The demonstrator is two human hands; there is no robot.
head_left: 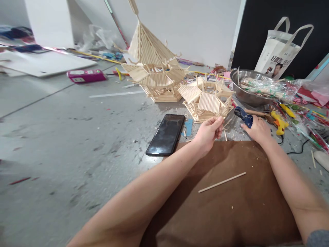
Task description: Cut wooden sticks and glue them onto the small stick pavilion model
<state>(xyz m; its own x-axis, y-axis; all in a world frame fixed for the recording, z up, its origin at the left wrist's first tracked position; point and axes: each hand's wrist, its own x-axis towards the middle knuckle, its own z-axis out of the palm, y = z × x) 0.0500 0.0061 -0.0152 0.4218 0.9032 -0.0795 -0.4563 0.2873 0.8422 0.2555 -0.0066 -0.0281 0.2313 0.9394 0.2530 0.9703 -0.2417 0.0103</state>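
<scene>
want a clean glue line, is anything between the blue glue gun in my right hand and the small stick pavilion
Nothing visible. The blue glue gun in the right hand faces the small stick pavilion across a short open gap. The left hand pinches at the pavilion's front edge, left of that gap.

head view | forward and down | near, just above left hand (208, 132) and right hand (258, 130) | floor (64, 137) beyond

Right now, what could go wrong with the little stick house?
The left hand touches the edge of the stick house; a hard push might snap thin sticks. The right hand grips a blue glue gun close by; glue could drip on skin. The phone lies nearby and could get bumped.
</scene>
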